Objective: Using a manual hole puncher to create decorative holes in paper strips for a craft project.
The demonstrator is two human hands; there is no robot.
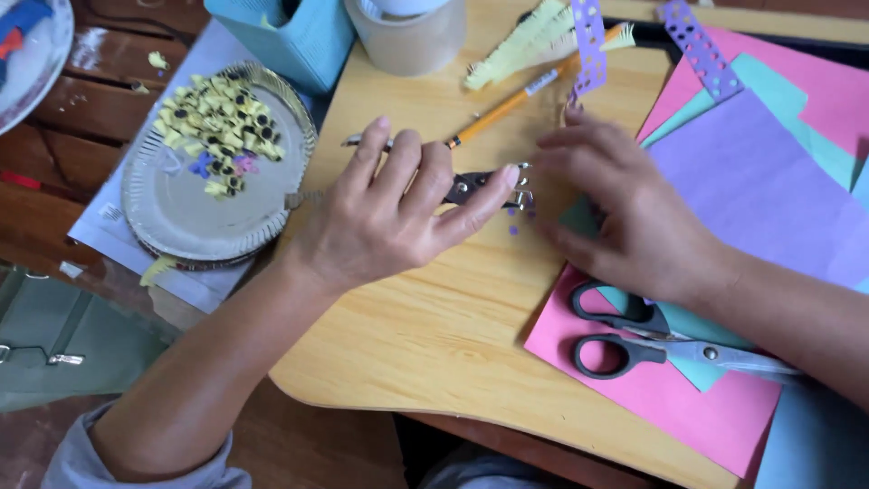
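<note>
The left hand (389, 213) was curled around a metal hole punch (489, 186), fingers wrapped over its dark handles and squeezing them toward the palm, with the punch's shiny head sticking out past the fingertips. The right hand (625, 213) lay just beyond that head, fingers loosely spread and pressed flat on a sheet of purple paper (760, 190), and whether it pinched anything under the fingertips could not be told. A few tiny purple dots (518, 217) lay on the wooden board (434, 335) right below the punch head, between the two hands.

Left of the hole punch sat a paper plate (181, 213), holding a heap of small yellow paper bits (217, 118) with dark spots among them, plus a few purple and pink scraps (217, 166) near its middle. Behind the punch stood a light blue box (303, 41) and a roll of clear tape (407, 41). An orange pencil (516, 100) lay just behind the punch, and beside it a fringed yellow strip (516, 50) and two punched purple strips (588, 45).

Right of the punch, under the right hand, pink paper (652, 389) and teal paper (797, 118) were stacked beneath the purple sheet. Black-handled scissors (634, 340) rested on the pink sheet, near the right wrist.
</note>
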